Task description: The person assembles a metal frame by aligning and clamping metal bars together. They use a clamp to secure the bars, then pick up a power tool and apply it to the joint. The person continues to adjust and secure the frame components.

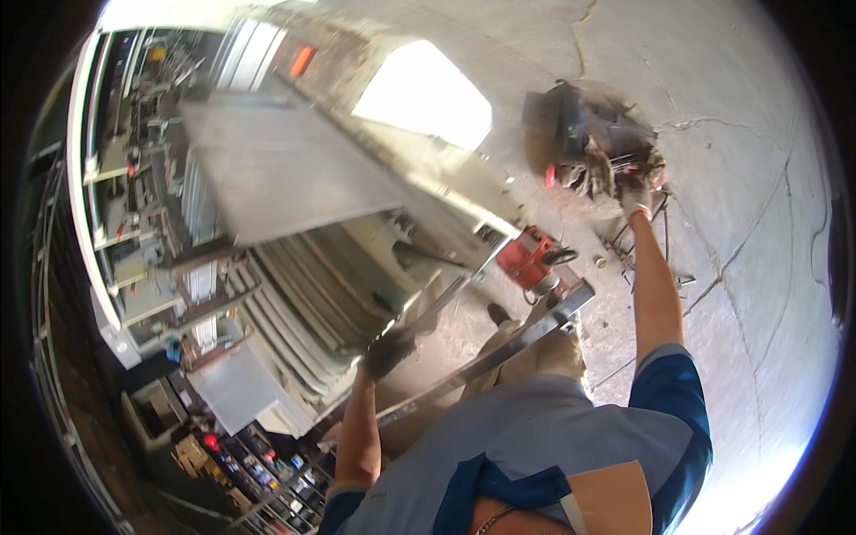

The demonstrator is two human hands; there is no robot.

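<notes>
My left hand [390, 353], in a dark glove, is at the near edge of a stack of curved pale panels [308, 308], beside a metal bar. Blur keeps me from seeing its fingers clearly. My right arm stretches far forward, and my right hand [634, 194], in a pale glove, touches or is just above a heap of grey rags [599, 169]. The rags lie at a dark, worn container [571, 125] on the floor. My right fingers are lost among the rags, so what they hold, if anything, is hidden.
A red machine part [528, 259] sits by a metal beam [508, 343] across my front. A large grey sheet [285, 165] lies over the panels. Left are shelves [125, 223] full of metal pieces. Thin metal legs [664, 267] stand beneath my right arm on the cracked floor [758, 205].
</notes>
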